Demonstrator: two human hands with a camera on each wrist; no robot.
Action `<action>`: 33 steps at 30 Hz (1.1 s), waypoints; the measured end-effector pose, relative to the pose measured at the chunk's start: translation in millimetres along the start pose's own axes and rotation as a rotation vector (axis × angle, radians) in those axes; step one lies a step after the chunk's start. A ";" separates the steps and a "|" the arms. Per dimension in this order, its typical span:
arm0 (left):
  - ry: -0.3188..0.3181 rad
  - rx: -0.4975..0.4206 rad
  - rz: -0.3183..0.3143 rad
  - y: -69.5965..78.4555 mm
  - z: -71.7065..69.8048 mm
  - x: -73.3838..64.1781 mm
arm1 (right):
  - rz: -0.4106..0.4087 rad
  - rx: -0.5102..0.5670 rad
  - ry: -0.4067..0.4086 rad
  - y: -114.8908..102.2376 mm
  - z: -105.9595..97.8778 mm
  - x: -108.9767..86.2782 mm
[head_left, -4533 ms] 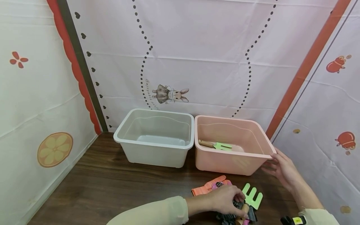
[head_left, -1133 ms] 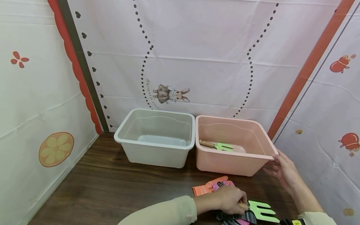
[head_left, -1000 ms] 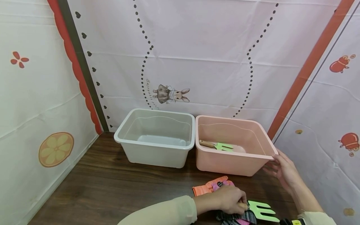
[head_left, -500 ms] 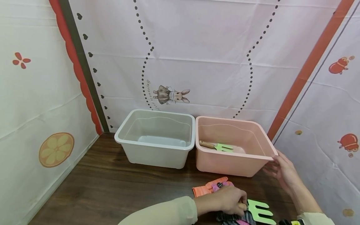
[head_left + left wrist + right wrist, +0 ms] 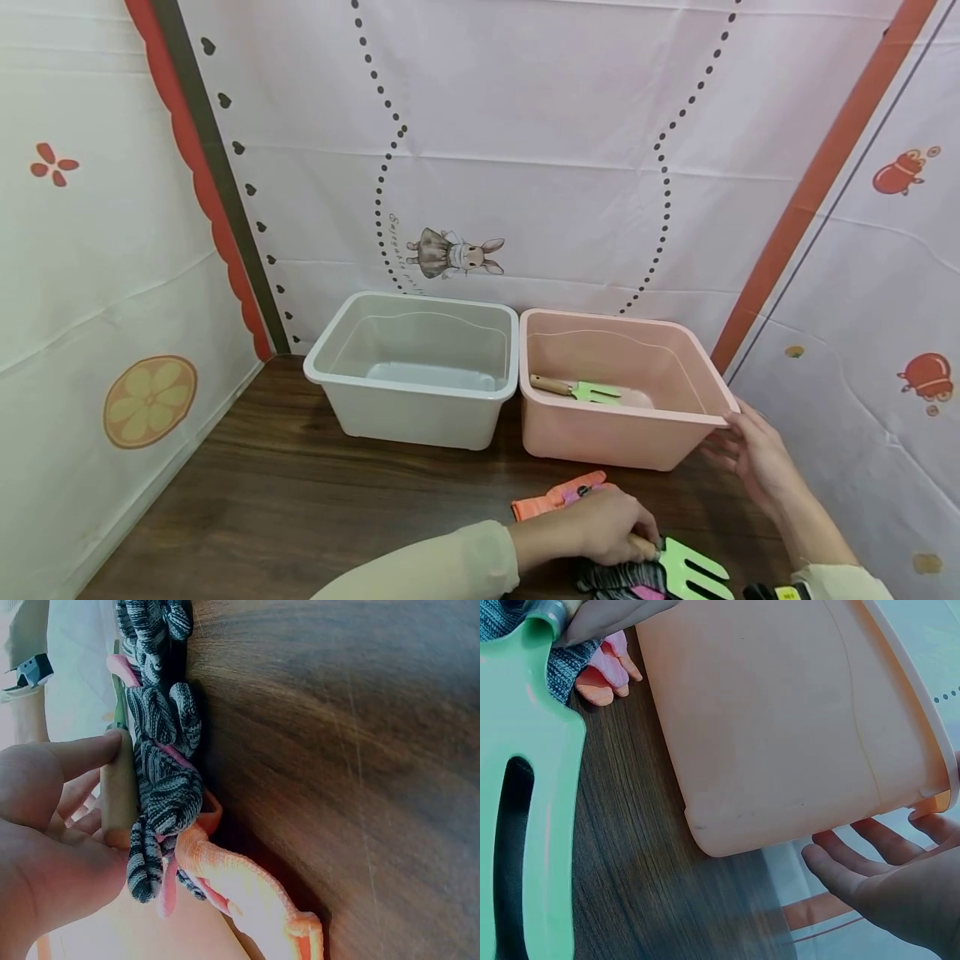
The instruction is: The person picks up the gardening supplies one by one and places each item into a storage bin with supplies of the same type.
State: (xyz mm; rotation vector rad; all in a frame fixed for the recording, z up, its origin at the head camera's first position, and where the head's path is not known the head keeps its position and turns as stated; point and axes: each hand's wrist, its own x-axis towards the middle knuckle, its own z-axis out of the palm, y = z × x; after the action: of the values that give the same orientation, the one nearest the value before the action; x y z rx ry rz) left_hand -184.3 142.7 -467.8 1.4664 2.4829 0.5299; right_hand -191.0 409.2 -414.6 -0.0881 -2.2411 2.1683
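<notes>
My left hand [image 5: 611,527] grips the wooden handle [image 5: 118,796] of a green garden fork [image 5: 692,571], its tines pointing right and toward me. Close under the handle lie grey-and-black striped gloves [image 5: 166,769] with pink parts, partly hidden by the hand. An orange glove with pink [image 5: 551,502] lies just beyond that hand. At the right end of the pink bin [image 5: 600,437], my right hand [image 5: 757,454] pinches the rim corner, the other fingers spread underneath in the right wrist view. A second green fork with a wooden handle [image 5: 551,384] lies inside this bin.
A pale grey-green bin [image 5: 420,417] stands directly left of the pink one. Both are on a dark wood table [image 5: 300,508] against a printed cloth backdrop [image 5: 525,100]. Another cloth wall [image 5: 862,400] rises close to the right arm.
The left hand has taken the fork by its handle, and the tines have swung from pointing away to pointing right and nearer. Lately the fork's head has tilted slightly. The right hand stays at the bin.
</notes>
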 end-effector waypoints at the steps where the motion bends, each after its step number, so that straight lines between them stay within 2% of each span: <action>1: 0.006 0.011 -0.002 -0.5 -0.2 -0.5 | 0.000 0.002 0.000 0.0 0.2 0.0; 4: 0.014 0.018 -0.007 -2.2 -2.6 -3.3 | 0.000 0.003 -0.001 -0.3 0.8 0.0; 9: 0.015 -0.032 -0.027 -7.4 -13.1 -11.0 | 0.006 -0.013 0.003 0.2 1.7 0.3; 16: 0.085 -0.096 -0.022 -21.6 -24.9 -20.9 | -0.003 -0.004 -0.002 -1.5 0.7 1.0; 22: 0.127 -0.136 -0.055 -26.0 -32.5 -30.0 | -0.003 -0.021 -0.004 -1.8 0.0 0.9; 28: 0.155 -0.168 -0.128 -26.8 -35.2 -34.2 | -0.016 0.002 -0.012 -0.4 -1.2 -0.1; 33: 0.194 -0.171 -0.126 -29.9 -33.6 -36.3 | -0.020 -0.018 -0.012 1.4 -1.2 -0.6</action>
State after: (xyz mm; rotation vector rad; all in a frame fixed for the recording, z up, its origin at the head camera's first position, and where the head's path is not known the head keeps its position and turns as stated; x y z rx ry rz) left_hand -202.6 91.0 -449.4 1.2389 2.5777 0.8729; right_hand -190.2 410.5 -415.9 -0.0532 -2.2579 2.1454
